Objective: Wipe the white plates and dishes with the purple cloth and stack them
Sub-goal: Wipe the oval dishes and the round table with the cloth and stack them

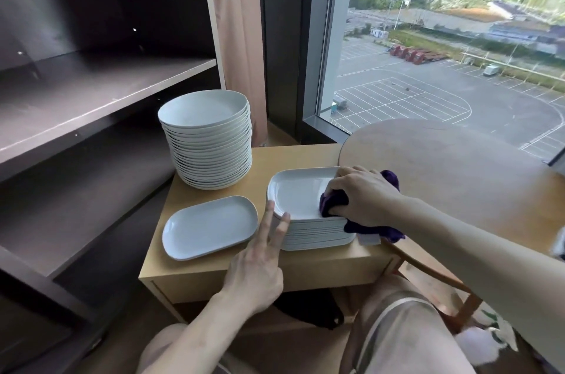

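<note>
Purple cloth (333, 205) bunched in my right hand (362, 196), pressed on the top dish (298, 193) of the stack (315, 236) at the worktop (260, 166) right edge. My left hand (260, 263) has straight fingers (282, 228) touching the stack's left rim, so it's nearer the single dish (211, 227) lying leftward.

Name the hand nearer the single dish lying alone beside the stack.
Left. The left hand sits just right of the single dish, fingers at the stack; the right hand presses the purple cloth on the stack's top, farther right.
</note>
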{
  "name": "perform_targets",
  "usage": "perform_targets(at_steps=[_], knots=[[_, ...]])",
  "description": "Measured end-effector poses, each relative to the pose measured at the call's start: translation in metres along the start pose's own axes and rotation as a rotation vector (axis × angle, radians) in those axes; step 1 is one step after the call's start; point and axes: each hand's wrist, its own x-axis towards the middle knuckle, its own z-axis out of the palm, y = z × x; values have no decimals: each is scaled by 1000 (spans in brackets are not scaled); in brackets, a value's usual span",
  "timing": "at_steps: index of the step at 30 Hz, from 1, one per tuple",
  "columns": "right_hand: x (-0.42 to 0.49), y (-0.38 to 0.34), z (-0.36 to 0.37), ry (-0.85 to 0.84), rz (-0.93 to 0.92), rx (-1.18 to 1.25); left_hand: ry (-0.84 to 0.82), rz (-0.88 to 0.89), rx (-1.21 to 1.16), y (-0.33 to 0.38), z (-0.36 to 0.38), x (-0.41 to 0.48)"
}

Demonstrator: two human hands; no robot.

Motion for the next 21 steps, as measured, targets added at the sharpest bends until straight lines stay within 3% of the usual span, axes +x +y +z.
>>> perform_targets(at_steps=[7, 11, 17, 21], knots=[[29, -50, 10, 24, -112, 124, 99, 43, -273, -10, 1, 4], [45, -68, 16, 72, -147, 124, 145, -31, -351, -17, 3, 8], [63, -71, 28, 172, -36, 42, 147, 71, -269, -9, 9, 9], [75, -72, 31, 234, 59, -27, 160, 41, -203, -7, 11, 13]])
